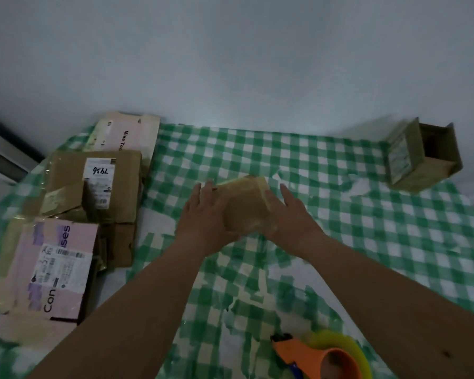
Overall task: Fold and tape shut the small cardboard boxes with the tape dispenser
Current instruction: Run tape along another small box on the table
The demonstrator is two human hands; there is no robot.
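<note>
A small box (246, 203) was held at frame centre above the checked cloth (340, 214), pressed between the left hand (203, 214) and right hand (290, 212), both with fingers straight against its sides, nothing clenched. The dispenser (323, 356) lay untouched at the lower edge, well apart from the hands; flattened boxes (88, 187) were stacked at left and an open box (422, 157) lay tipped at upper right. A slip was judged likely if one palm were lifted to reach the dispenser, and glossy tape already on the box could let flaps spring or the box skid on the cloth.
</note>
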